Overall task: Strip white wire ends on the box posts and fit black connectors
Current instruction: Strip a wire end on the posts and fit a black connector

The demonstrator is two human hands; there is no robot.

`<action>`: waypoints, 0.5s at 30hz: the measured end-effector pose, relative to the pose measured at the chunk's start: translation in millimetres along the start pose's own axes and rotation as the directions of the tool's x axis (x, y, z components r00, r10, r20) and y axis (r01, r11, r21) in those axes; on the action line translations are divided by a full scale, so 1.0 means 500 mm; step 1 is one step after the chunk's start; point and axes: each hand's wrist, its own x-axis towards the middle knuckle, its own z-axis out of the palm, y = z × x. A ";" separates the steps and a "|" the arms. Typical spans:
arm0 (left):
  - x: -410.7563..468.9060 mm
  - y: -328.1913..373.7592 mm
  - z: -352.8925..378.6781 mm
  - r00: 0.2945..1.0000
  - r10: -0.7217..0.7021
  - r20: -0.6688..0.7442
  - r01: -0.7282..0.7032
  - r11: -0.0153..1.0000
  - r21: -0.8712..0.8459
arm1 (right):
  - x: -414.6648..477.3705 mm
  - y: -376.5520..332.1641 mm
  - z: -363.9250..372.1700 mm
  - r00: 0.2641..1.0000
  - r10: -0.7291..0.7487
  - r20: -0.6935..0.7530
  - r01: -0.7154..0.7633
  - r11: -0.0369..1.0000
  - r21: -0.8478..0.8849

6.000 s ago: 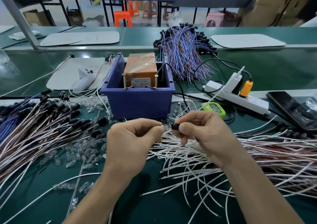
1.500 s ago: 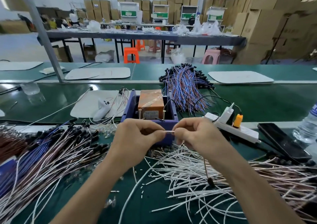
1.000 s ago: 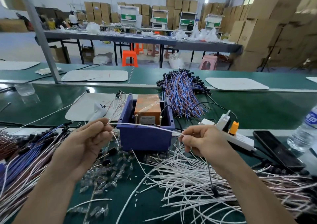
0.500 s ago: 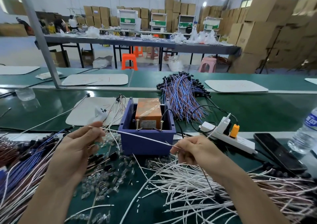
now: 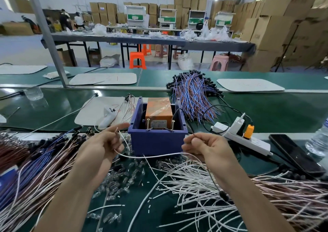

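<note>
Both my hands are clamped on one white wire [image 5: 150, 156]: left hand [image 5: 101, 146] pinches one end, right hand [image 5: 207, 148] the other. It sags between them, just in front of the blue box [image 5: 158, 143], whose two brass posts [image 5: 148, 124] stand upright inside.

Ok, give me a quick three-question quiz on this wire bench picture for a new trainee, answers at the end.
1. True or false: the left hand and the right hand each hold one white wire, which sags between them in front of the blue box.
2. What sits in the blue box behind its two upright posts? A: an orange block wrapped in clear film. B: a water bottle. C: a phone.
3. On which side of the blue box does the white power strip lie?
Key: 1 true; 2 A; 3 on its right.
</note>
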 end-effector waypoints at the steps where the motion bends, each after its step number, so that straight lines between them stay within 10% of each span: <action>1: -0.004 -0.002 0.005 1.000 0.003 -0.003 -0.003 0.999 0.053 | -0.001 -0.003 -0.003 0.998 -0.057 -0.037 0.053 0.993 -0.109; 6: -0.061 0.010 0.020 0.938 0.339 0.072 -0.290 0.654 0.698 | -0.008 -0.062 -0.021 0.977 -0.198 0.082 0.214 0.919 -0.332; 15: -0.089 0.004 0.080 0.825 0.563 0.041 -0.331 0.423 0.844 | 0.032 -0.109 -0.021 0.885 -0.462 0.047 0.393 0.692 -0.605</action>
